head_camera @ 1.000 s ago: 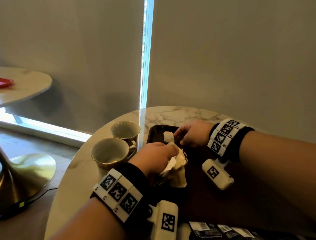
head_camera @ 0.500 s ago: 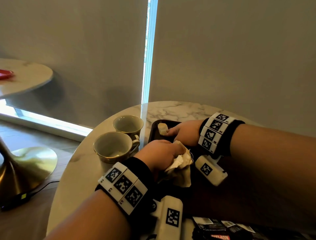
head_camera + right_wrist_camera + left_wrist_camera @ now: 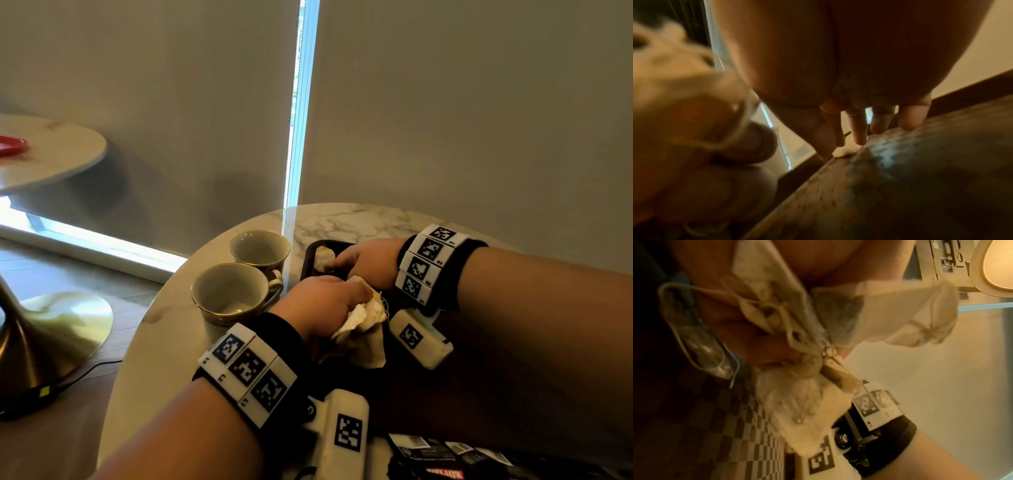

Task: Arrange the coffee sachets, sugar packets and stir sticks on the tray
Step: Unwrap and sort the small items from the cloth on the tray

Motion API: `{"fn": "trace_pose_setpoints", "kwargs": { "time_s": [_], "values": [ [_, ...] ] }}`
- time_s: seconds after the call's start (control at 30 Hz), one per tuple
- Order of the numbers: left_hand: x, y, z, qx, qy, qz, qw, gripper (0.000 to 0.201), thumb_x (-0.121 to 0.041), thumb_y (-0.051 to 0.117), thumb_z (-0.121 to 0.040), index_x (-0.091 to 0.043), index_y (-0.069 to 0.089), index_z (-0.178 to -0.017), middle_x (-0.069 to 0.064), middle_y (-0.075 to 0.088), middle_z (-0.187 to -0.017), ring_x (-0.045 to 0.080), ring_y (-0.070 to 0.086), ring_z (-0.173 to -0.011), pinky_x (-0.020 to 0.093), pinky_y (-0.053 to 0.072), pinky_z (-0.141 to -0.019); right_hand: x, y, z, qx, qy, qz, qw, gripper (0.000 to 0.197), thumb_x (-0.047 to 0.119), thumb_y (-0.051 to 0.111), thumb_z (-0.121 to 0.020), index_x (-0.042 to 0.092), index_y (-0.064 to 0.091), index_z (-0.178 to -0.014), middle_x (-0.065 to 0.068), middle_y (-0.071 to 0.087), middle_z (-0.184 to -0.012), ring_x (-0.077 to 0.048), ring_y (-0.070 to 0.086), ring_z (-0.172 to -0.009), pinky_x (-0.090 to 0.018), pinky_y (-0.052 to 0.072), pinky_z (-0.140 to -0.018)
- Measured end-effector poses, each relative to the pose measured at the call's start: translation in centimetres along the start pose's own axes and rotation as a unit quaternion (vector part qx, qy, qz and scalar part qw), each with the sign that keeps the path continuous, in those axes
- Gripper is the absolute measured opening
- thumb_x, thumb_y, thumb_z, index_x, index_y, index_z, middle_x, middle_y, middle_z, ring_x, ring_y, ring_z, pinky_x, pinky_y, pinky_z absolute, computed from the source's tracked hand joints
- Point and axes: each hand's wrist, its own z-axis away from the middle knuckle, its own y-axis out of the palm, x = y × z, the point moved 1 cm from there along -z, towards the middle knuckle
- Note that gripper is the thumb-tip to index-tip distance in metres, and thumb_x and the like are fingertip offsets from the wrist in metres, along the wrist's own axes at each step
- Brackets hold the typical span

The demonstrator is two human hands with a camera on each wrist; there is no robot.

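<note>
A dark tray (image 3: 306, 263) lies on the round marble table (image 3: 359, 219). My right hand (image 3: 363, 262) reaches to the tray's far left corner, where thumb and fingertips pinch the edge of a pale packet (image 3: 323, 258) that rests on the tray floor; the same packet (image 3: 845, 151) shows under the fingertips (image 3: 858, 138) in the right wrist view. My left hand (image 3: 325, 303) hovers over the tray's near left part and grips a bunch of pale sachets (image 3: 364, 334) with strings (image 3: 797, 324). A clear wrapper (image 3: 702, 344) hangs beside the bunch. Black coffee sachets (image 3: 442, 460) lie at the table's near edge.
Two cream cups (image 3: 236, 293) (image 3: 260, 248) stand just left of the tray, close to my left hand. The tray floor (image 3: 731, 421) is chequered. A second round table (image 3: 51, 150) with a red dish (image 3: 12, 144) stands far left. Blinds hang behind the table.
My right hand has slid the pale packet further toward the tray's far left corner. The left hand has kept its grip on the bunch and hardly moved.
</note>
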Motion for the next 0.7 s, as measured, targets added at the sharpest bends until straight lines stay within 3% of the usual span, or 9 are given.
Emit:
{"fn": "trace_pose_setpoints", "kwargs": {
  "time_s": [0.07, 0.17, 0.23, 0.33, 0.4, 0.5, 0.53, 0.6, 0.7],
  "values": [
    [0.0, 0.0, 0.0, -0.006, 0.010, 0.058, 0.998, 0.016, -0.035, 0.065, -0.095, -0.020, 0.070, -0.097, 0.008, 0.074, -0.097, 0.026, 0.070, -0.095, 0.046, 0.057, -0.095, -0.7, -0.5, 0.2, -0.042, 0.009, -0.065, 0.997, 0.052, 0.014, 0.057, -0.096, 0.033, 0.053, -0.144, 0.008, 0.054, -0.144, -0.013, 0.054, -0.126, -0.027, 0.041, -0.105],
    [0.1, 0.0, -0.1, -0.027, 0.025, 0.128, 0.991, 0.019, -0.038, 0.063, -0.096, -0.021, 0.070, -0.099, 0.010, 0.074, -0.097, 0.029, 0.071, -0.092, 0.045, 0.061, -0.082, -2.4, -1.5, 1.1, -0.101, 0.013, -0.283, 0.954, 0.024, 0.021, 0.060, -0.098, 0.022, 0.066, -0.121, -0.002, 0.067, -0.110, -0.012, 0.063, -0.083, -0.028, 0.050, -0.071],
    [0.0, 0.1, 0.0, -0.032, 0.028, 0.191, 0.981, 0.025, -0.041, 0.063, -0.095, -0.020, 0.070, -0.104, 0.013, 0.074, -0.095, 0.032, 0.072, -0.087, 0.043, 0.061, -0.071, -3.1, -1.7, 2.6, -0.082, 0.000, -0.421, 0.903, 0.042, 0.048, 0.065, -0.091, 0.016, 0.063, -0.117, -0.009, 0.064, -0.095, -0.018, 0.062, -0.074, -0.034, 0.051, -0.064],
    [0.2, 0.3, -0.6, -0.062, 0.064, 0.239, 0.967, 0.048, -0.050, 0.068, -0.082, -0.012, 0.070, -0.110, 0.014, 0.075, -0.093, 0.033, 0.072, -0.087, 0.045, 0.058, -0.075, -3.0, -0.8, 5.1, 0.014, -0.033, -0.491, 0.871, 0.074, 0.069, 0.066, -0.071, 0.018, 0.055, -0.125, -0.015, 0.067, -0.101, -0.031, 0.068, -0.085, -0.042, 0.054, -0.070],
    [0.3, 0.5, -0.4, -0.076, 0.084, 0.255, 0.960, 0.049, -0.050, 0.069, -0.082, -0.010, 0.070, -0.112, 0.014, 0.076, -0.093, 0.034, 0.074, -0.087, 0.049, 0.060, -0.077, -1.9, 0.2, 6.5, 0.052, -0.073, -0.471, 0.877, 0.071, 0.061, 0.069, -0.069, 0.025, 0.051, -0.126, -0.014, 0.069, -0.109, -0.031, 0.070, -0.087, -0.043, 0.056, -0.069],
    [0.3, 0.9, -0.3, -0.050, 0.109, 0.301, 0.946, 0.048, -0.041, 0.061, -0.098, -0.002, 0.062, -0.127, 0.032, 0.065, -0.120, 0.049, 0.067, -0.103, 0.055, 0.059, -0.082, 0.0, 1.3, 7.2, 0.005, -0.070, -0.385, 0.920, 0.095, 0.041, 0.094, -0.058, 0.037, 0.040, -0.136, -0.008, 0.067, -0.119, -0.029, 0.073, -0.092, -0.042, 0.059, -0.068],
    [0.0, 1.1, -0.1, -0.027, 0.088, 0.331, 0.939, 0.050, -0.038, 0.057, -0.101, -0.001, 0.056, -0.135, 0.034, 0.059, -0.128, 0.049, 0.065, -0.107, 0.051, 0.057, -0.081, 0.4, 1.5, 7.1, -0.020, -0.066, -0.360, 0.930, 0.094, 0.030, 0.093, -0.063, 0.034, 0.040, -0.140, -0.007, 0.066, -0.119, -0.029, 0.073, -0.092, -0.042, 0.060, -0.068],
    [-0.1, 1.0, 0.1, 0.002, 0.047, 0.347, 0.937, 0.053, -0.043, 0.054, -0.102, -0.013, 0.049, -0.146, 0.023, 0.063, -0.132, 0.043, 0.065, -0.114, 0.048, 0.057, -0.088, 0.5, 1.6, 6.7, -0.052, -0.061, -0.363, 0.929, 0.078, 0.010, 0.084, -0.076, 0.028, 0.044, -0.140, -0.009, 0.067, -0.118, -0.031, 0.074, -0.092, -0.041, 0.062, -0.065],
    [-0.5, 0.8, 0.5, 0.078, 0.034, 0.376, 0.923, 0.051, -0.051, 0.049, -0.101, -0.015, 0.061, -0.134, 0.021, 0.070, -0.123, 0.040, 0.070, -0.107, 0.050, 0.058, -0.086, -0.4, 0.9, 6.7, -0.064, -0.071, -0.393, 0.915, 0.054, -0.005, 0.072, -0.084, 0.023, 0.056, -0.128, -0.013, 0.071, -0.114, -0.032, 0.074, -0.091, -0.035, 0.061, -0.060]
  ]
}}
